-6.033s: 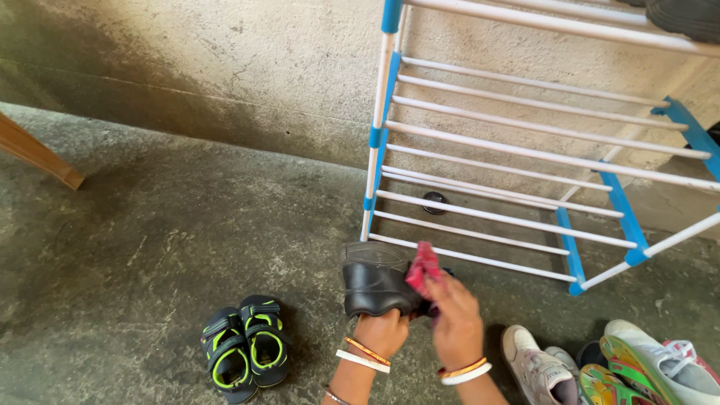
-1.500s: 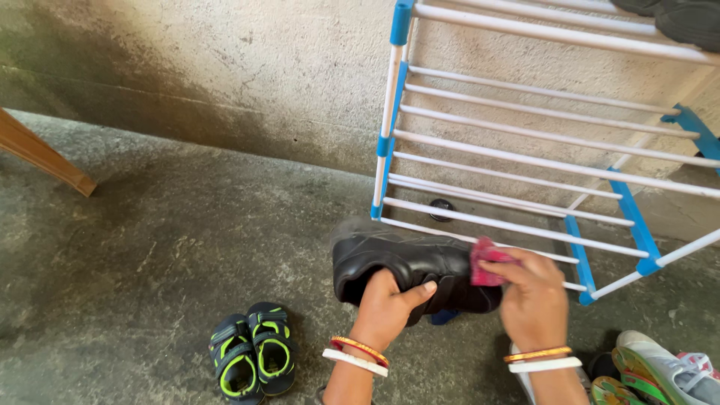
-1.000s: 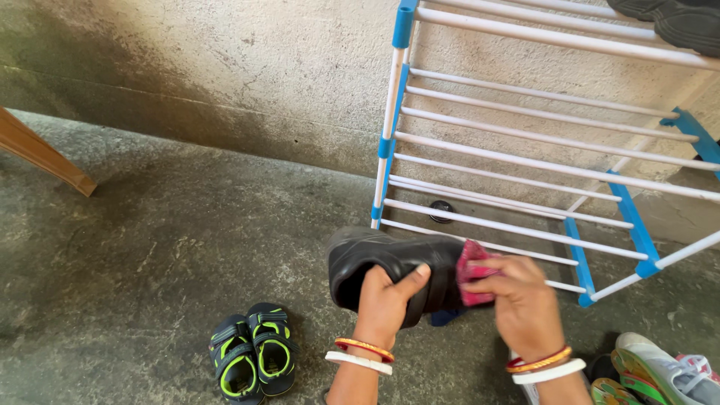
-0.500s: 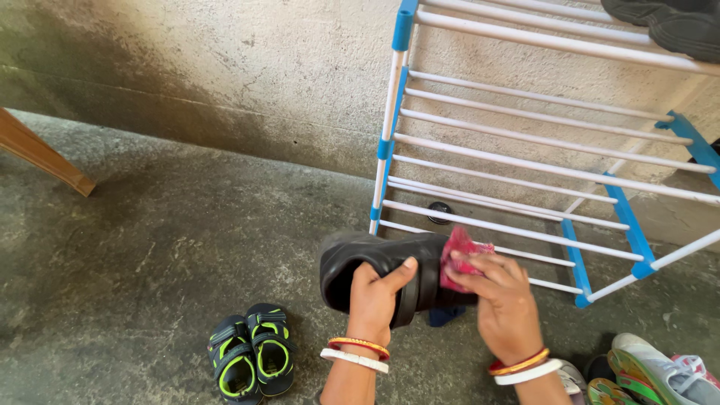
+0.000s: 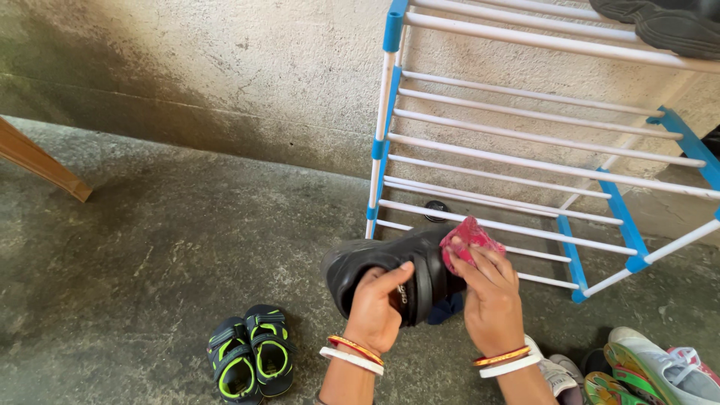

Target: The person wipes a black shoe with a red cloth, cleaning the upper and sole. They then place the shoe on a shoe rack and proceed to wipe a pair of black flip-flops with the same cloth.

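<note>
The left hand (image 5: 376, 309) grips a black shoe (image 5: 390, 271) by its opening, thumb across the strap, holding it off the floor (image 5: 150, 262) just in front of the rack's (image 5: 525, 142) lowest bars. The right hand (image 5: 491, 300) is closed on a pink cloth (image 5: 466, 240), pressed against the shoe's front end. Left of the shoe, a pair of small black and green sandals (image 5: 251, 360) lies on the floor. Right of the shoe, near the picture's lower edge, lie light sneakers (image 5: 652, 375). More dark shoes (image 5: 660, 22) sit on the rack's top shelf.
</note>
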